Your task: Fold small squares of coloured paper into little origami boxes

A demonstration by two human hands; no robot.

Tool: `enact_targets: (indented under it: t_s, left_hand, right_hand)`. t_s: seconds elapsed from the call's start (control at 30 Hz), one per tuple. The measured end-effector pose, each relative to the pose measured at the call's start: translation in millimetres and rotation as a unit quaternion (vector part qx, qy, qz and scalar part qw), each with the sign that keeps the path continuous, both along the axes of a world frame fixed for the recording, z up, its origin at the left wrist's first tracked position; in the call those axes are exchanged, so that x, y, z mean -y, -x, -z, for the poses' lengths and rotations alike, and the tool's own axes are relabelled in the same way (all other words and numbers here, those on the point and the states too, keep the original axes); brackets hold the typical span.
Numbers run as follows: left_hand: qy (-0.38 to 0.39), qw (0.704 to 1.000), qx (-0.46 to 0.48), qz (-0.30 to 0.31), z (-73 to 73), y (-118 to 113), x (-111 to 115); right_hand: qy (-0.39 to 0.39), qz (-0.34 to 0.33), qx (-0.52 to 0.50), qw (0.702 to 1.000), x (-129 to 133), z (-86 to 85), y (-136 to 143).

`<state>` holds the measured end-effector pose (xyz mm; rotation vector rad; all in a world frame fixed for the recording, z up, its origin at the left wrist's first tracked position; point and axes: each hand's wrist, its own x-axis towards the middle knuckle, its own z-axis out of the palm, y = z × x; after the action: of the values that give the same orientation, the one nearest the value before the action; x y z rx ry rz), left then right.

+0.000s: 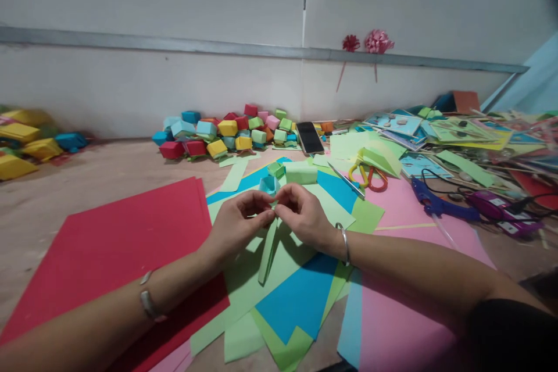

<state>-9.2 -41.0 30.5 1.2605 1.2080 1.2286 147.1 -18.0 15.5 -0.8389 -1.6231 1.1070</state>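
Both hands meet over a spread of green and blue paper. My left hand (239,222) pinches the upper end of a folded light green paper strip (268,253), thumb and fingers together. From the other side my right hand (305,216) grips the same end, its fingertips touching those of the left. The strip's free end hangs down toward me. Just beyond the fingertips sit a small light blue folded paper box (269,185), a small green folded paper piece (276,170) and a rolled light green paper (300,173). The fingers partly hide the pinched end.
Red sheets (143,244) lie left, pink sheets (405,302) right. Scissors (370,177), a pen (346,179), a phone (310,138) and a blue glue gun (442,203) with a cord lie beyond. Colourful paper boxes (218,136) are piled along the white wall (152,87).
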Motion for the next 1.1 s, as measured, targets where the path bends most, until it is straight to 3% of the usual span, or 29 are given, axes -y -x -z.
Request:
enact_targets:
  t_s: [0.17,0.3,0.5,0.6,0.7,0.83,1.1]
  left_hand:
    - [0.097,0.995,0.032,0.02,-6.5,-3.5,3.6]
    - [0.115,0.993,0.041,0.007,-7.4,-3.4,3.2]
    - [0.113,0.99,0.073,-0.043,-7.2,-1.9,0.9]
    - [0.109,0.988,0.098,-0.051,-5.3,-1.3,-0.1]
    - [0.116,0.983,0.134,-0.044,-3.8,-1.7,-0.1]
    - [0.133,0.974,0.18,-0.044,-2.9,-3.8,-0.4]
    - [0.136,0.975,0.174,-0.034,-1.5,-3.9,-1.7]
  right_hand:
    - [-0.034,-0.008,-0.002,0.999,-0.1,0.4,-1.0]
    - [-0.065,0.011,0.043,0.997,-1.6,1.5,-3.7]
    - [-0.261,-0.024,0.138,0.955,-6.4,8.9,-7.6]
    - [-0.303,-0.018,0.156,0.94,-8.1,12.3,-7.0]
    - [-0.286,0.015,0.141,0.948,-6.7,10.4,-5.4]
    - [-0.188,0.051,0.1,0.976,-2.8,3.7,-2.6]
    - [-0.029,0.028,-0.022,0.999,-4.7,3.2,1.0]
